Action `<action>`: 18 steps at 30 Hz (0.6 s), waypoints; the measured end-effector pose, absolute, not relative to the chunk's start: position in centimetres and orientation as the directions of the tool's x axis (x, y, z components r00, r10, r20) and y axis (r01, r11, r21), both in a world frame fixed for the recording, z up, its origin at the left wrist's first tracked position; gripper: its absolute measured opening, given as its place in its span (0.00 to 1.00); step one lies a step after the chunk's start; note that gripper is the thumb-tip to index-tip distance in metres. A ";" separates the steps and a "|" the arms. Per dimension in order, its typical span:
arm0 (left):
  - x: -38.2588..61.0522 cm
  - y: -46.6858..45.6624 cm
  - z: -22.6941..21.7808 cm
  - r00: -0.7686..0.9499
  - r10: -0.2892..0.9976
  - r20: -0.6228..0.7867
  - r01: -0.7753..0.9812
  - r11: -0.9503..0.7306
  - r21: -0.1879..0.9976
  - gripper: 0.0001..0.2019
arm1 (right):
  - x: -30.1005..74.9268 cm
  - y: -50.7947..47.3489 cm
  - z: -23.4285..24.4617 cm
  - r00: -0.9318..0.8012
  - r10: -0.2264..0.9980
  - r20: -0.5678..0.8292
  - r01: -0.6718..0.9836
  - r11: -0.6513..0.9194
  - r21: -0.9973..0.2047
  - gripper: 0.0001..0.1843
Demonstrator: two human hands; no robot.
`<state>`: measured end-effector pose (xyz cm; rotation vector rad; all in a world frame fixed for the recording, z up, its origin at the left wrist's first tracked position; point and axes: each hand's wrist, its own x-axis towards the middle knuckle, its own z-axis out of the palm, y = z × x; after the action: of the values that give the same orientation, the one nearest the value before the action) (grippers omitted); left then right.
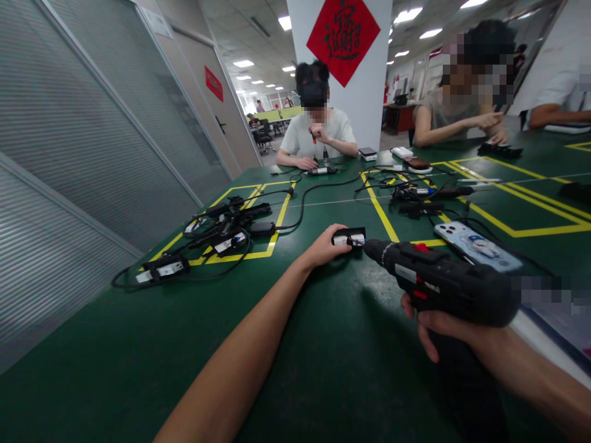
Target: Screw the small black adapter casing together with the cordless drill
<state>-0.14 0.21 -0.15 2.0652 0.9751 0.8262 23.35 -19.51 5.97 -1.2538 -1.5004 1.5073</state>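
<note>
My right hand (443, 326) is wrapped round the grip of a black cordless drill (443, 280) with red buttons. The drill points left and slightly away from me. My left hand (325, 247) holds a small black box-shaped part (349, 232) with a white label on its near side, steadied on the green table. The drill's chuck meets the right end of that part; whether the bit touches it I cannot tell. The grip's lower end is dark and partly hidden by my wrist.
Several black adapters with cables (231, 224) lie inside yellow tape at the left. More cables and tools (420, 191) lie at the back right. A phone (478, 246) rests beyond the drill. Across the green table (323, 344) sit other people, one in a white T-shirt (341, 126).
</note>
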 end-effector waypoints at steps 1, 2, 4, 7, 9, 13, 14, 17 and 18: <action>-0.1 0.2 -0.1 0.511 0.824 0.245 0.381 -0.473 0.794 0.26 | 23.3 -19.5 6.1 -0.318 0.928 -0.194 0.178 -0.143 -0.974 0.10; -0.1 0.2 -0.1 0.508 0.826 0.245 0.385 -0.472 0.793 0.26 | 23.3 -19.6 6.3 -0.313 0.928 -0.204 0.166 -0.158 -0.973 0.10; -0.1 0.2 -0.1 0.507 0.828 0.241 0.390 -0.469 0.792 0.26 | 23.1 -19.6 6.6 -0.301 0.936 -0.183 0.127 -0.151 -0.980 0.11; -0.1 0.0 0.1 0.513 0.827 0.233 0.393 -0.467 0.792 0.26 | 23.0 -19.7 7.1 -0.324 0.929 -0.182 0.145 -0.141 -0.979 0.10; -0.1 0.0 0.2 0.511 0.831 0.223 0.398 -0.458 0.795 0.26 | 23.0 -19.7 7.2 -0.340 0.918 -0.203 0.172 -0.151 -0.973 0.09; 0.0 -0.2 0.4 0.497 0.843 0.205 0.415 -0.438 0.798 0.26 | 23.1 -19.6 6.8 -0.341 0.915 -0.216 0.159 -0.171 -0.972 0.08; 0.0 -0.2 0.4 0.496 0.844 0.203 0.415 -0.436 0.799 0.26 | 23.2 -19.6 6.7 -0.340 0.916 -0.212 0.149 -0.171 -0.974 0.08; 0.0 -0.2 0.5 0.499 0.843 0.199 0.406 -0.430 0.806 0.26 | 23.3 -19.4 6.1 -0.348 0.916 -0.202 0.139 -0.162 -0.977 0.08; 0.1 -0.2 0.5 0.501 0.843 0.197 0.404 -0.429 0.808 0.26 | 23.3 -19.4 5.9 -0.350 0.916 -0.198 0.143 -0.157 -0.977 0.08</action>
<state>0.06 -0.15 0.47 2.0318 1.0196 0.7873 23.30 -19.36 5.92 -1.2329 -1.4778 1.5693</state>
